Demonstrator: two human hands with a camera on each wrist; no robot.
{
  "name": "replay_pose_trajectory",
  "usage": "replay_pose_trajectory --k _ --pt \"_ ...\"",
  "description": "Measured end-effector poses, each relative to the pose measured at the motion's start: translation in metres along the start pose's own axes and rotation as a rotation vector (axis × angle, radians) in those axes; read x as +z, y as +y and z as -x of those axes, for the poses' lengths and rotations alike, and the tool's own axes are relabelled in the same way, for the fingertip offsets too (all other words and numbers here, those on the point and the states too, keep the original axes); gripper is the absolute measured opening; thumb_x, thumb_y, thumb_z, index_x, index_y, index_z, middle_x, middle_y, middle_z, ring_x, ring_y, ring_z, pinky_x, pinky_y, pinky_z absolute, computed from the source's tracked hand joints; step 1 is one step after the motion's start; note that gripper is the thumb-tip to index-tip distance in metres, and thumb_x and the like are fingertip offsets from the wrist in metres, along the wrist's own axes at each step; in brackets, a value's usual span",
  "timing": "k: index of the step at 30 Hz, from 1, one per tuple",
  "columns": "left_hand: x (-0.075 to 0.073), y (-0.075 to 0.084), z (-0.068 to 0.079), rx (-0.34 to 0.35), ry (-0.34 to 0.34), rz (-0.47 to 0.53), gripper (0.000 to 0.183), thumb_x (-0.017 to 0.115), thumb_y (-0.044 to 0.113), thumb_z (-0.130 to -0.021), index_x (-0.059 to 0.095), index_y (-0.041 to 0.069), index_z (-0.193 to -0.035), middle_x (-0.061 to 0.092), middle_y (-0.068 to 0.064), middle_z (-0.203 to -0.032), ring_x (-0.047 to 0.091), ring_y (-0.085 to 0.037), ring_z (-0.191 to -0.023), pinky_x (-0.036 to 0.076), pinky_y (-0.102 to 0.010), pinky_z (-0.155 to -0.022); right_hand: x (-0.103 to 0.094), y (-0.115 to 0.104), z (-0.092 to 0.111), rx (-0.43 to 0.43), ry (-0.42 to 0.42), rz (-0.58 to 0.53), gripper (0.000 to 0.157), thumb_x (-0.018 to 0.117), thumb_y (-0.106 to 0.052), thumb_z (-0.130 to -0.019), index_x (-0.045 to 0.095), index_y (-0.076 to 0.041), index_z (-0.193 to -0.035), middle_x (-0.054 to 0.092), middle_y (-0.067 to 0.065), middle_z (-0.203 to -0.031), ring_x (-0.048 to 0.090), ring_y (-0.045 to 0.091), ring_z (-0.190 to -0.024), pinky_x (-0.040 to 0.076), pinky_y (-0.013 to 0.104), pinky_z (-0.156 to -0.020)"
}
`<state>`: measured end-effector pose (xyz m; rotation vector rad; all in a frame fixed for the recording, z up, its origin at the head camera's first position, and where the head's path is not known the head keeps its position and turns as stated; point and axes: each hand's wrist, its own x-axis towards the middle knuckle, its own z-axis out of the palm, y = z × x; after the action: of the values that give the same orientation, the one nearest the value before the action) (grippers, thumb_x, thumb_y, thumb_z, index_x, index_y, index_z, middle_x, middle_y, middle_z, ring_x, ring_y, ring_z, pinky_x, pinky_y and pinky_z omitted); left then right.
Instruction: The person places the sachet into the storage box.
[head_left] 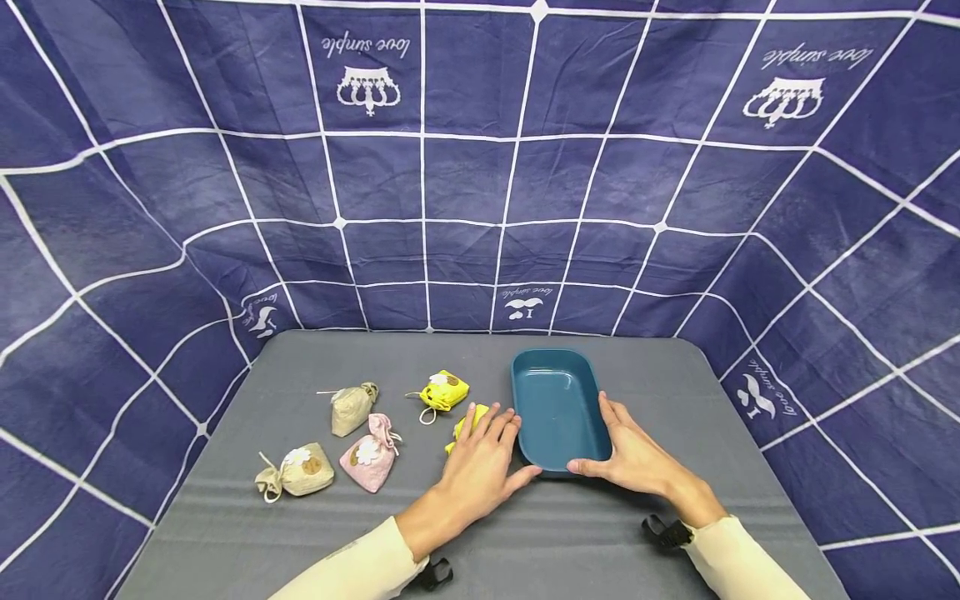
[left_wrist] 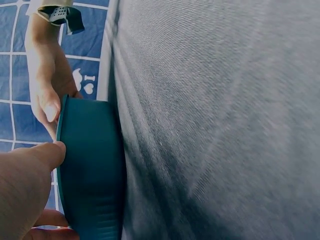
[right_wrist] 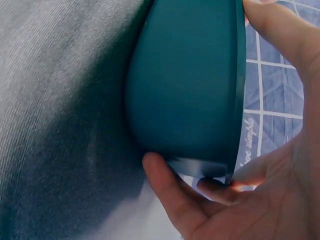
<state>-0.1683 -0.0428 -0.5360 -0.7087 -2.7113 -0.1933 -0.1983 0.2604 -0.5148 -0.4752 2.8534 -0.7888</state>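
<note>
A teal rectangular tray (head_left: 557,417) with rounded corners sits on the grey table, with nothing inside it. My left hand (head_left: 482,462) holds its near left corner, thumb on the near rim and fingers along the left side. At the near right corner my right hand (head_left: 637,450) grips the tray, thumb at the near rim and fingers around the right wall. The right wrist view shows those fingers (right_wrist: 175,195) curled against the tray's wall (right_wrist: 185,85). A yellow drawstring pouch (head_left: 478,411) lies partly hidden behind my left fingers.
Left of the tray lie another yellow pouch (head_left: 444,392), a pink pouch (head_left: 370,457) and two beige pouches, one plain (head_left: 352,408) and one with a white flower (head_left: 307,471). A blue cloth (head_left: 465,175) with white grid lines hangs around the grey table (head_left: 600,550).
</note>
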Motion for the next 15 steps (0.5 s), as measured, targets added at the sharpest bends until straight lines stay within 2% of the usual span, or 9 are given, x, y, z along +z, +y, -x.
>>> replay_pose_trajectory --k 6,15 --pt "-0.006 -0.009 0.009 0.018 0.042 0.010 0.078 0.081 0.074 -0.100 0.077 0.011 -0.147 0.072 -0.008 -0.160 0.063 -0.035 -0.160 0.045 -0.066 -0.135 0.001 -0.004 0.000 -0.053 -0.002 0.006 0.150 0.096 -0.070 -0.086 0.015 0.013 -0.180 0.040 0.035 -0.179 0.055 0.051 -0.160 0.049 0.067 -0.128" --pt "-0.016 -0.028 0.023 0.026 0.044 0.046 0.078 0.085 0.071 -0.098 0.080 0.008 -0.142 0.070 -0.011 -0.163 0.060 -0.036 -0.162 0.047 -0.067 -0.133 0.010 -0.017 -0.006 -0.089 -0.016 -0.018 0.151 0.098 -0.071 -0.084 0.016 0.012 -0.180 0.041 0.032 -0.180 0.054 0.051 -0.162 0.048 0.067 -0.130"
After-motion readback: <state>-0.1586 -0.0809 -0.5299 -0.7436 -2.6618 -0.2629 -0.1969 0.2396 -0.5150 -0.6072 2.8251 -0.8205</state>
